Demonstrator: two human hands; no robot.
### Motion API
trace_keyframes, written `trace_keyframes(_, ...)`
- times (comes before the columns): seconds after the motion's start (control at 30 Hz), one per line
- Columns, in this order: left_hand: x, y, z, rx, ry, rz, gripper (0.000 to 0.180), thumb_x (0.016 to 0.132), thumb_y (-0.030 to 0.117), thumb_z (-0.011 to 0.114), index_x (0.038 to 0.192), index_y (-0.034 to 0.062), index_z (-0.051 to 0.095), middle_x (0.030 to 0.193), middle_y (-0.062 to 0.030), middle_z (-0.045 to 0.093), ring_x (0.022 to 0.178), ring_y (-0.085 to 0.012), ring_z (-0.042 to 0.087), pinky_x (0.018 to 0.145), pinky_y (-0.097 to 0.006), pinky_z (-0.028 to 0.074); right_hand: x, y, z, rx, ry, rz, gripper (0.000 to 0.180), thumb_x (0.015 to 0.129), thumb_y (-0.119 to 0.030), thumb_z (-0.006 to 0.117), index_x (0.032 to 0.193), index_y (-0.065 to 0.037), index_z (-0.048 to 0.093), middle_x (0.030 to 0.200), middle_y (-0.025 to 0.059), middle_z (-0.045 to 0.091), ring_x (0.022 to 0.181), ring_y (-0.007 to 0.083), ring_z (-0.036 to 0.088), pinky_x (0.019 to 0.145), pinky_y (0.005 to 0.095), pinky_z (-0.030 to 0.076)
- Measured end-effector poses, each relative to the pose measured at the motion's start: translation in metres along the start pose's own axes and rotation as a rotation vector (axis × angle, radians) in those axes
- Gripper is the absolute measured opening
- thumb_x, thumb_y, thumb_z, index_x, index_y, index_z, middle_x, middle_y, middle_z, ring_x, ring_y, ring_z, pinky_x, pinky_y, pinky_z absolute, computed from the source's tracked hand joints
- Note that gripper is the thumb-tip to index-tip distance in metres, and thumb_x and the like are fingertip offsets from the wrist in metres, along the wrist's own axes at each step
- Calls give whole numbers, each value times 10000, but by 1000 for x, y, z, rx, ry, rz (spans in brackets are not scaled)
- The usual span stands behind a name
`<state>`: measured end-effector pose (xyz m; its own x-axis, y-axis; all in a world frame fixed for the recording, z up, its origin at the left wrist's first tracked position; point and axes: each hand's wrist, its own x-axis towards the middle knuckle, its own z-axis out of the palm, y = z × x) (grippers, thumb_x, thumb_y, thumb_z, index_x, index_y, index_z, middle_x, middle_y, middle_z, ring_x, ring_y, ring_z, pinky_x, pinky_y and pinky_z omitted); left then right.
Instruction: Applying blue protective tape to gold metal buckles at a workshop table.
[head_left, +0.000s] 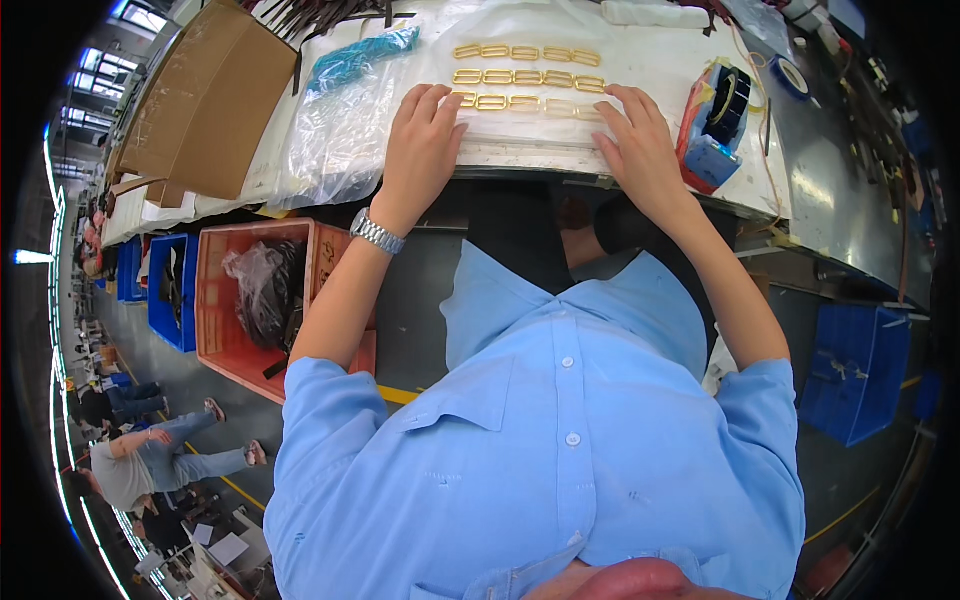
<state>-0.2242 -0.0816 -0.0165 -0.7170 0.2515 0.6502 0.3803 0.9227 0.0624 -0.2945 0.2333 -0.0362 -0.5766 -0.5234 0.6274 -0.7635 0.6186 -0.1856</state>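
Gold-coloured slide buckles (527,77), rectangular with a centre bar, lie in three rows on a white worktop (560,160), each row running left to right. In the nearest row, the right-hand pieces look pale and hard to make out. My left hand (422,140) rests at the left end of the two nearer rows, fingers spread, fingertips by the buckles. Opposite it, my right hand (640,140) lies at the right end of those rows with its fingers apart. Neither hand visibly grips anything.
A blue-and-red tape dispenser (715,125) stands right of my right hand, a tape roll (790,77) beyond it. Left are clear plastic bags (335,150), a teal packet (362,58) and a cardboard box (205,105). An orange crate (235,335) and blue bins (850,375) sit below.
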Motion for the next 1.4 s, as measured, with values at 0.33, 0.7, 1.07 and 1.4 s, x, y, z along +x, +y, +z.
trace_keyframes(0.33, -26, 13, -22, -89, 20, 40, 128, 908, 13, 740, 1031, 24, 708, 1118, -123, 751, 1162, -320, 690, 1104, -500, 504, -15, -4, -30, 67, -181, 9, 118, 929, -63, 729, 1023, -33, 665, 1079, 116, 703, 1126, 336, 668, 1029, 463, 499)
trace_keyframes(0.7, -80, 32, -31, -71, -13, 9, 175, 896, 2, 718, 1065, 42, 696, 1163, -103, 727, 1179, -311, 671, 1125, -514, 470, 6, -62, -75, 77, 28, -234, 482, 866, -53, 786, 1332, -64, 663, 1133, 98, 704, 1101, 332, 684, 1027, 482, 517)
trace_keyframes(1.07, -96, 40, -32, -200, 50, -261, 114, 941, -16, 708, 1039, 20, 754, 1095, -129, 768, 1114, -340, 705, 987, -448, 556, -45, -15, -53, -1, -187, -142, 79, 900, -64, 722, 966, -48, 681, 968, 100, 681, 939, 311, 672, 897, 434, 529)
trace_keyframes(1.4, -3, 106, -10, -306, 158, -207, 181, 915, -78, 707, 1071, 6, 745, 1034, -133, 768, 1024, -341, 741, 891, -414, 592, -64, -38, -72, 353, -346, -26, 178, 908, -73, 767, 1075, -47, 712, 952, 108, 734, 890, 303, 731, 793, 430, 586)
